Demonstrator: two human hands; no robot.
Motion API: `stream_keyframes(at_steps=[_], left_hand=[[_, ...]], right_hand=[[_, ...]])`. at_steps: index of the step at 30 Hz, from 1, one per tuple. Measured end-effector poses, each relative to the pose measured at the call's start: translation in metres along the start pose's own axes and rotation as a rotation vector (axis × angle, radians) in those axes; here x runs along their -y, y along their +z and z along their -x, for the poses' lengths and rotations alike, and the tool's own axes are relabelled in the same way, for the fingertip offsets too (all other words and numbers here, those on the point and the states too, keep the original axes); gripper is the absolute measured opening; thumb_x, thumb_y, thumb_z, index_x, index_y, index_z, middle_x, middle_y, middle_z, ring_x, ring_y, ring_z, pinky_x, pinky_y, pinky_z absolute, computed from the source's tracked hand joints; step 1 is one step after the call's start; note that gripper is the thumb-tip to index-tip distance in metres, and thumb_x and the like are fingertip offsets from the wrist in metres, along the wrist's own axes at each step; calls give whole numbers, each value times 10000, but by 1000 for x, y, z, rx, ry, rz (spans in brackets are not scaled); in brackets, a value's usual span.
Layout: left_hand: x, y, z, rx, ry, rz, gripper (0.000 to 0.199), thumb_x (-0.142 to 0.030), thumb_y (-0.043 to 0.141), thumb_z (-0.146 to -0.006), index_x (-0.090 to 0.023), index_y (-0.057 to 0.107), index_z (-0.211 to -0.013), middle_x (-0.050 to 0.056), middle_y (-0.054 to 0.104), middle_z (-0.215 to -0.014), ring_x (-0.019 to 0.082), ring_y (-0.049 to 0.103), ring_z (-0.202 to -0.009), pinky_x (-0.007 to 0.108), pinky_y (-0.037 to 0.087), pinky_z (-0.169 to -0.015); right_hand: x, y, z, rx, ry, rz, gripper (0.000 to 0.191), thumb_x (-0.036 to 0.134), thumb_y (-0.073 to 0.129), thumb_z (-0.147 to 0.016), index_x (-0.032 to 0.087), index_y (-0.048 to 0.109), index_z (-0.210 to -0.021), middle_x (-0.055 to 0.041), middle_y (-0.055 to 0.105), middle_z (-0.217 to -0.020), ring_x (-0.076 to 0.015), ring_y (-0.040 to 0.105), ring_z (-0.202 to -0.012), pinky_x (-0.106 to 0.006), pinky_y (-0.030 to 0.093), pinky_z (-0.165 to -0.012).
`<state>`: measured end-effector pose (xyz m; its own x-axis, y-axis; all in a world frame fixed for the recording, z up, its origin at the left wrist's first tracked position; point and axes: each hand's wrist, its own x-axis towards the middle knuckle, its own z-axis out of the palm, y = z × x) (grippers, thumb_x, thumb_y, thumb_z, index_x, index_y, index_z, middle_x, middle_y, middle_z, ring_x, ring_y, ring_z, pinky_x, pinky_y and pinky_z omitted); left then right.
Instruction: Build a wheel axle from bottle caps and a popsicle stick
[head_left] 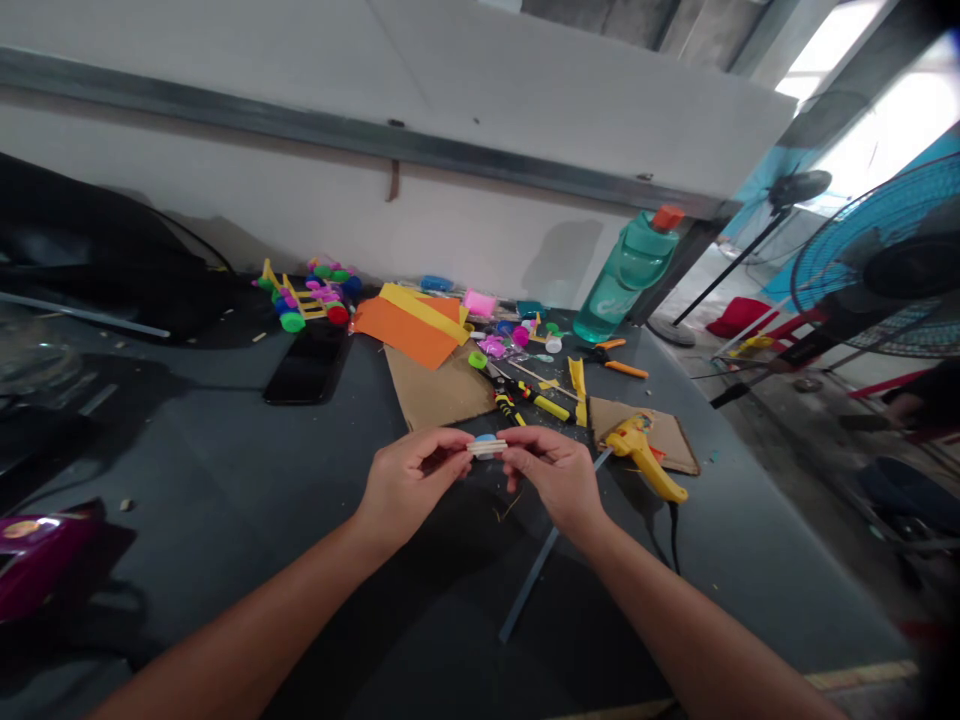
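Note:
Over the dark table, my left hand (409,480) and my right hand (555,475) meet, each pinching one end of a pair of short pale sticks (487,448), which look wooden. A small light-blue round piece (486,438) shows just behind the sticks; whether it is fixed to them I cannot tell. To the right of my right hand, a yellow glue gun (643,455) lies on a small cardboard piece (679,440). A long translucent glue stick (536,580) runs from the gun toward the table's near side, passing by my right wrist.
Yellow-handled pliers (544,400) and orange-handled pliers (624,366) lie beyond my hands. Orange paper (412,335) covers part of a cardboard sheet (431,395). Behind stand a colourful assembled toy (315,300) and a teal bottle (626,275). A black phone (307,370) lies left.

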<state>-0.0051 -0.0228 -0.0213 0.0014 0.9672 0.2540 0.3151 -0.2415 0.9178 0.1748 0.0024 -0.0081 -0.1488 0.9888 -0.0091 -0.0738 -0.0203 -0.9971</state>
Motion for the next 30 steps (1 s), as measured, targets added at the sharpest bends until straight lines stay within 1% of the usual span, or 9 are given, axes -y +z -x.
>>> stream_keyframes(at_steps=[8,12,18,24,30], left_hand=[[-6,4,-4,18,-212,302,163,-256,654,-761,-171,682,-897,8,709,-729,131,669,-627,231,571,-606],[-8,3,-6,29,-278,338,171,-274,647,-762,-149,680,-874,12,699,-671,124,660,-578,230,565,-587],[-8,3,-6,36,-293,305,147,-281,650,-770,-152,685,-830,13,701,-669,121,662,-576,217,550,-569],[-11,3,-6,38,-257,250,134,-278,639,-779,-161,690,-819,5,700,-634,124,661,-583,220,545,-582],[-13,3,-4,42,-269,217,129,-277,646,-782,-166,698,-820,-6,701,-637,114,662,-605,193,522,-599]], right_hand=[[0,2,-1,-28,-3,17,171,270,734,-653,178,724,-797,30,627,-541,-101,553,-430,-232,514,-426],[-1,1,-1,-28,0,16,175,267,736,-653,176,719,-802,29,626,-542,-99,554,-436,-227,510,-423],[-3,1,-1,-20,-1,23,176,267,736,-660,177,716,-810,24,629,-565,-100,555,-462,-228,515,-436],[-3,0,-1,-4,14,18,162,259,734,-668,172,712,-803,27,622,-565,-94,547,-464,-215,505,-434],[-8,-2,-3,2,40,-44,157,271,755,-658,171,712,-771,30,614,-544,-90,540,-469,-199,488,-426]])
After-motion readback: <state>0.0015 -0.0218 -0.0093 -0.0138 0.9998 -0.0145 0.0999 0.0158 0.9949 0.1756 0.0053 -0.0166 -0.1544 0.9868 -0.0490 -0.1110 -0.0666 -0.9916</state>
